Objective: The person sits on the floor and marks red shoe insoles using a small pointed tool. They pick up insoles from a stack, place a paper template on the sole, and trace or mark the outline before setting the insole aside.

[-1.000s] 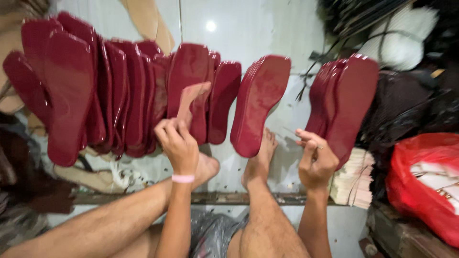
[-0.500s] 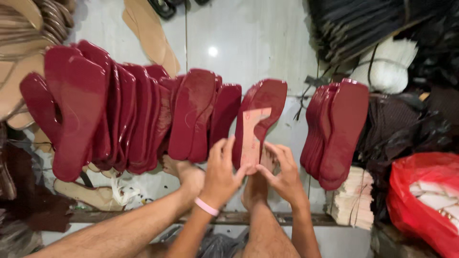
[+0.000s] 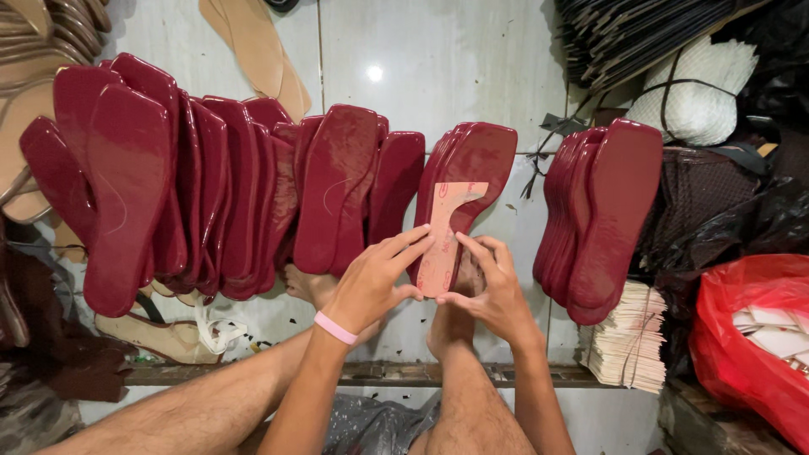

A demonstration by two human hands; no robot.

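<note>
Both hands press a tan T-shaped insole piece (image 3: 444, 236) onto the top dark red shoe sole (image 3: 472, 181) of a small stack leaning on the white tiled floor (image 3: 438, 59). Left hand (image 3: 371, 286), pink wristband (image 3: 335, 328), fingers laid flat on the piece's left edge. Right hand (image 3: 495, 291) pinches its lower right edge, fingers closed on it. Long row of red soles (image 3: 211, 194) to the left, another stack (image 3: 602, 219) right. Red plastic bag (image 3: 750, 337) far right, stack of pale cut pieces (image 3: 628, 337) beside it.
</note>
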